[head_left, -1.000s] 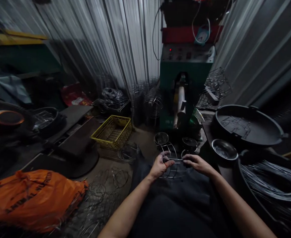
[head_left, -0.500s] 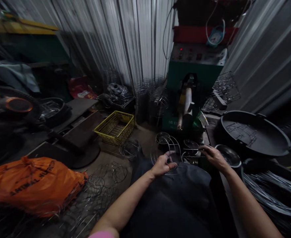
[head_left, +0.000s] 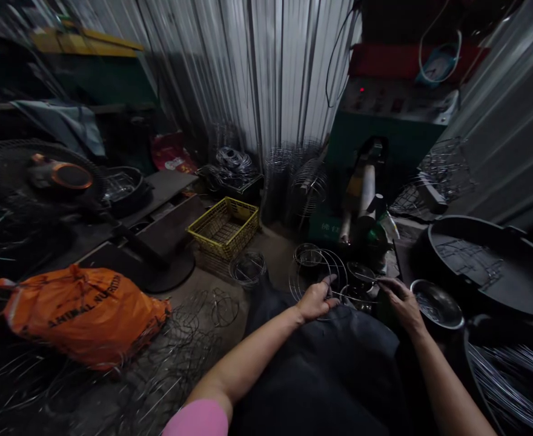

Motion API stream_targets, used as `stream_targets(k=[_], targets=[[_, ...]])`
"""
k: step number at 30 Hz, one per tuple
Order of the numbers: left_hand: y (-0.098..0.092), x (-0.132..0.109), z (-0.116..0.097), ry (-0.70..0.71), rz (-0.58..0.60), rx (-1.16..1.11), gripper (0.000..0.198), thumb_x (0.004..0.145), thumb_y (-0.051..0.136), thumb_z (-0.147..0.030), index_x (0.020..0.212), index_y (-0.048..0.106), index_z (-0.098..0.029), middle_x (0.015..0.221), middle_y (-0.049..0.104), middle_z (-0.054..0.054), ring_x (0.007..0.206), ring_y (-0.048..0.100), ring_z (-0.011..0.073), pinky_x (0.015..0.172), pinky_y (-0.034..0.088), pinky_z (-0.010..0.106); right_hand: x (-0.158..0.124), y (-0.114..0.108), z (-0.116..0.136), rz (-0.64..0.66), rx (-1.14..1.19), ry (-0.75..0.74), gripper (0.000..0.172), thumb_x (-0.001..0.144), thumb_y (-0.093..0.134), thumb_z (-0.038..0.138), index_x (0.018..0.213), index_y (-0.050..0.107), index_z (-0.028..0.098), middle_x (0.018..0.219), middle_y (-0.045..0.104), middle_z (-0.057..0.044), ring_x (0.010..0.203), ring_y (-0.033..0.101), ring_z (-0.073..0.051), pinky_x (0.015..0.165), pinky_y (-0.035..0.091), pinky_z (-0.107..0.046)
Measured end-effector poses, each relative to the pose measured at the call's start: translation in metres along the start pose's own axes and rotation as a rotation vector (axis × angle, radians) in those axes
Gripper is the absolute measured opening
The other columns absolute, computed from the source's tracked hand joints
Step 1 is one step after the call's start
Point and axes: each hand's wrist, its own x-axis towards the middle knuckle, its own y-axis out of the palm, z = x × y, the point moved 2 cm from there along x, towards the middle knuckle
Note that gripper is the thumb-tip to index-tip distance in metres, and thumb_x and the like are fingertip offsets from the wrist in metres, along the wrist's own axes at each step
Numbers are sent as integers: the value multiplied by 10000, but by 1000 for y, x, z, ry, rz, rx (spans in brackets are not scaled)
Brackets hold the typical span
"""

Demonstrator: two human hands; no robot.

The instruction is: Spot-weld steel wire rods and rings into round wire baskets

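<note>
My left hand (head_left: 317, 300) is closed on a round wire frame (head_left: 295, 275) made of thin metal rings, held just above the dark cloth (head_left: 325, 369) over my lap. My right hand (head_left: 401, 301) is off to the right, its fingers pinched on a thin metal wire (head_left: 363, 278) that points left toward the frame. Past my hands stands a green machine (head_left: 339, 142) with a thick pale metal arm (head_left: 367, 189) above a copper-coloured rod (head_left: 346, 227). Close by my right hand is a shiny metal bowl (head_left: 436, 304) with small pieces in it.
A yellow wire basket (head_left: 223, 227) sits on the floor ahead. Left are an orange sack (head_left: 85, 318), scattered wire rings (head_left: 180, 333) and a fan (head_left: 62, 172). Right are a wide black pan (head_left: 498, 266) and a bundle of straight wires (head_left: 507, 378). Corrugated metal wall (head_left: 284, 79) closes the back.
The view has turned left, so the surroundings sit farther right. Both hands keep their hold on the wire frame and the wire, with little change between them.
</note>
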Motion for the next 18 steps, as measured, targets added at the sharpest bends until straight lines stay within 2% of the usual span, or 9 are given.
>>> stream_targets(k=[4,8,14,18], targets=[[-9,6,8,-48,-8,-239,667,641,643,-286,1236,379,-139,630,467,-60,571,434,82,562,353,207,7,6,10,-33,-76,-129,200,754,523,379,823,617,216,823,615,-39,807,563,-194,754,422,-331],[-12,14,11,-51,3,-389,696,621,674,-298,1234,383,-143,625,456,-63,569,422,73,568,340,207,17,13,20,-27,-104,-191,174,787,491,344,816,614,225,796,593,-39,777,553,-183,712,423,-312],[-9,30,17,-92,0,-510,708,598,701,-315,1229,412,-176,609,444,-68,546,411,63,559,322,207,32,21,6,12,-149,-205,164,812,469,308,842,611,231,799,567,-37,788,538,-179,730,404,-318],[-9,43,19,-71,-14,-521,681,617,688,-318,1226,419,-179,604,432,-69,548,403,62,569,327,208,41,19,-2,23,-153,-195,165,817,464,296,848,612,230,799,558,-44,779,525,-177,706,400,-311]])
